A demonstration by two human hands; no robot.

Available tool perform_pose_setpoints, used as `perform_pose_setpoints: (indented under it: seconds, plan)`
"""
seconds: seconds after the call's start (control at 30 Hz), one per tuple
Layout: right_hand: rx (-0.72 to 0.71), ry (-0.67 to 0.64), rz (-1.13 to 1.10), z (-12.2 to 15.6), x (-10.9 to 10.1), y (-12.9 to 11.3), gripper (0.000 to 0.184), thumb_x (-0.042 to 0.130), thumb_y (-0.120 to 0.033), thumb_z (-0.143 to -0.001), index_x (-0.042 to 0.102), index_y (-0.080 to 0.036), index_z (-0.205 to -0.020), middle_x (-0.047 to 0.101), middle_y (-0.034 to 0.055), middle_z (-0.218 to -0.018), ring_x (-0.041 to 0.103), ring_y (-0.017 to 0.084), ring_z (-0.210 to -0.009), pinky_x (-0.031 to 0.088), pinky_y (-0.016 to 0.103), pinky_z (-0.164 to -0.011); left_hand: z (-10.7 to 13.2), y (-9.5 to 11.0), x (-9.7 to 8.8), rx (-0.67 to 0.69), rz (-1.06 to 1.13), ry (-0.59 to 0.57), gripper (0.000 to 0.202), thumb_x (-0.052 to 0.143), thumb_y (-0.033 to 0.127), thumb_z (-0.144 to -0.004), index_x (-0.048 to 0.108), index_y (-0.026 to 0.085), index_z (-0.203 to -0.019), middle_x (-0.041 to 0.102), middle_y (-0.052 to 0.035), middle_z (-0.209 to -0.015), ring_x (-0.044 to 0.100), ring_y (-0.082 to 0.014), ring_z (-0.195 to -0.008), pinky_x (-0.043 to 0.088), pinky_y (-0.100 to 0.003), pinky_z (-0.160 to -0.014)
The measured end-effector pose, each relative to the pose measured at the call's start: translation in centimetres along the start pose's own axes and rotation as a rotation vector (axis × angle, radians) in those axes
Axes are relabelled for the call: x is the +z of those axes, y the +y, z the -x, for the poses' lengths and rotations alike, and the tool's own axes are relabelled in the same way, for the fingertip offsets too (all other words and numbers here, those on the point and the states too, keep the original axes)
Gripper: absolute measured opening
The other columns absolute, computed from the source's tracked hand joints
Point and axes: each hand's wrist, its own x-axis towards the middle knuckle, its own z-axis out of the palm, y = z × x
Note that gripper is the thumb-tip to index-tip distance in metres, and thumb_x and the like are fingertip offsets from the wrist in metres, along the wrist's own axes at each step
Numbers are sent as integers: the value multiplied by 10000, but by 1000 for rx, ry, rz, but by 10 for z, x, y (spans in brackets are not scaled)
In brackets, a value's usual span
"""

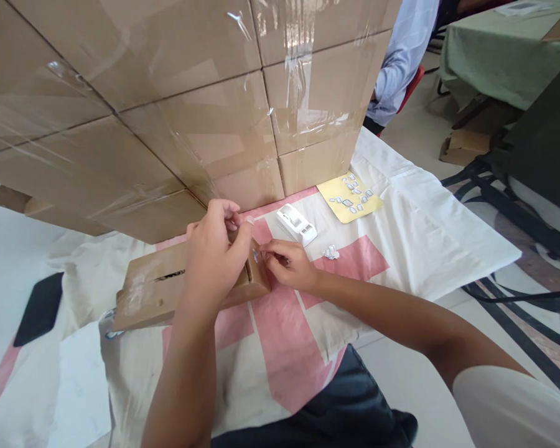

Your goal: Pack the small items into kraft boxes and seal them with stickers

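A small brown cardboard box (144, 280) with a dark slit in its top lies on the cloth-covered table. Over the box's right part is my left hand (217, 255), its fingers curled in towards the thumb; anything between them is too small to make out. At the box's right end, the fingertips of my right hand (287, 264) are pinched together beside a small pale paper piece (256, 254) on the cardboard. Whatever those fingertips hold is hidden. Just beyond my right hand sits a white tape dispenser (297, 224). Several small paper cut-outs (331, 252) lie to its right.
Large taped cardboard boxes (191, 118) form a wall behind the work area. A yellow sheet (338, 208) carries several cut-outs. On the left are a black phone-like slab (40, 309) and white paper (81, 386). Another person's sleeve (396, 68) shows behind the boxes.
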Motion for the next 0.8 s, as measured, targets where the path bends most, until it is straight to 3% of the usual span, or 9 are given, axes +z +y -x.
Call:
perform_pose_setpoints:
  seconds: [0.17, 0.33, 0.53, 0.7, 0.8]
  plan:
    - [117, -37, 56, -1, -1, 1, 256, 529, -140, -879, 755, -160, -996, 760, 48, -844, 608, 117, -606, 495, 248, -595, 0, -1, 0, 3, -13, 0, 140, 545, 293, -928, 511, 248, -1057, 659, -2, -978, 668, -209, -932, 481, -426, -915]
    - [63, -18, 12, 3, 0, -1, 302, 520, -141, -854, 784, -142, -1002, 748, 40, -785, 585, 110, -579, 488, 242, -588, 0, -3, 1, 14, -22, 0, 132, 541, 293, -930, 508, 253, -1052, 661, -1, -974, 670, -209, -929, 474, -428, -936]
    - [232, -67, 52, 7, 1, -2, 288, 572, -127, -806, 823, -129, -946, 742, 23, -699, 565, 99, -534, 466, 224, -568, -1, -3, 1, 1, -45, -4, 146, 529, 323, -935, 514, 257, -1064, 664, -9, -980, 669, -217, -937, 473, -428, -939]
    - [153, -60, 42, 7, 0, -3, 370, 534, -147, -848, 799, -121, -1105, 751, 36, -781, 589, 112, -601, 486, 237, -616, -2, -2, 0, -18, -53, -7, 151, 544, 322, -922, 525, 257, -1057, 671, -14, -978, 671, -225, -943, 469, -438, -946]
    - [215, -109, 51, 6, -1, -5, 359, 544, -151, -855, 805, -133, -1100, 729, 15, -735, 563, 104, -580, 473, 233, -609, -2, -3, 1, -14, -57, -14, 152, 542, 331, -924, 523, 257, -1055, 671, -16, -978, 670, -226, -937, 471, -437, -938]
